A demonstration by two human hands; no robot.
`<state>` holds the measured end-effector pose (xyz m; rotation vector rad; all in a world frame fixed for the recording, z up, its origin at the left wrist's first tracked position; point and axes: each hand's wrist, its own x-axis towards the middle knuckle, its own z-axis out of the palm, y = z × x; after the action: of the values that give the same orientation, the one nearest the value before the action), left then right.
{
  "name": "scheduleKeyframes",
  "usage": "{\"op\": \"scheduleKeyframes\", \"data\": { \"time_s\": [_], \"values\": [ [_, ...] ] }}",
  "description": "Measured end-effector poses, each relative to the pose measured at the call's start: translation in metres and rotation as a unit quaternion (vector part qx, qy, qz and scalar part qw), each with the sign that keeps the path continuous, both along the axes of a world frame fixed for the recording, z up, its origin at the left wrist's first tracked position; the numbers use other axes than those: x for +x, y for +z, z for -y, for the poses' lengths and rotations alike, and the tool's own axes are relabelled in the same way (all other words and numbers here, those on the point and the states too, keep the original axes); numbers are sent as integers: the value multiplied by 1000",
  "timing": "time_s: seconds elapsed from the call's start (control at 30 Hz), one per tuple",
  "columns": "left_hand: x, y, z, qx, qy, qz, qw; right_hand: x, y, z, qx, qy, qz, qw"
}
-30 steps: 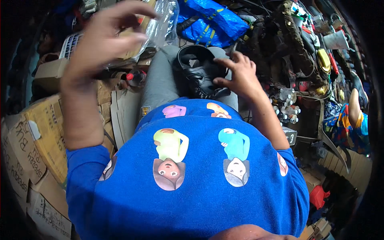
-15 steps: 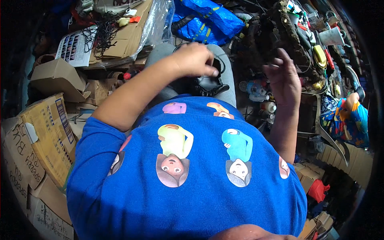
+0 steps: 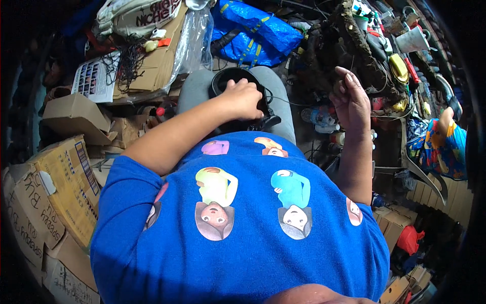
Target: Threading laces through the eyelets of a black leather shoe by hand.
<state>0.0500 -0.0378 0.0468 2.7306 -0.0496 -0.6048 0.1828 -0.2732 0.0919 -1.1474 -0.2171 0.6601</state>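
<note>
A black shoe [image 3: 219, 83] rests on my lap between my grey-clad thighs, its dark opening facing up. Across it lies my left hand [image 3: 242, 100], fingers bent down and closed over the shoe; the fingertips are partly hidden. My right hand [image 3: 349, 99] is raised to the right of my lap, apart from the shoe. Its fingers are curled together in a pinch, and whatever they hold is too small to make out. A thin dark cord [image 3: 289, 103] runs from the shoe toward the right hand.
Cardboard boxes [image 3: 76, 116] crowd my left side. Ahead lie flattened cardboard [image 3: 159, 63], tangled black cords [image 3: 126, 66] and a blue bag [image 3: 253, 35]. Plastic bottles [image 3: 324, 116] stand right of my knee. Beyond them are a cluttered bench with a white mug [image 3: 412, 39] and another person's knee [image 3: 445, 121].
My left hand has come down onto the shoe, which now shows its opening farther ahead on my lap. My right hand stays raised, slightly lower and nearer, its fingers still curled.
</note>
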Motion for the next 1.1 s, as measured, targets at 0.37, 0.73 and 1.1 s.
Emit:
{"op": "scheduleKeyframes", "data": {
  "time_s": [0.37, 0.73, 1.1],
  "values": [
    [-33, 52, -66, -153, 85, -10, 984, 35, -78, 51, -394, -70, 144, 905],
    [-11, 159, -25, 46, -249, 371, 893, -35, 41, -82, -222, 290, 263, 893],
    [39, 84, -3, -606, -4, 53, 793, -8, 79, -21, 141, 215, 74, 964]
  ]
}}
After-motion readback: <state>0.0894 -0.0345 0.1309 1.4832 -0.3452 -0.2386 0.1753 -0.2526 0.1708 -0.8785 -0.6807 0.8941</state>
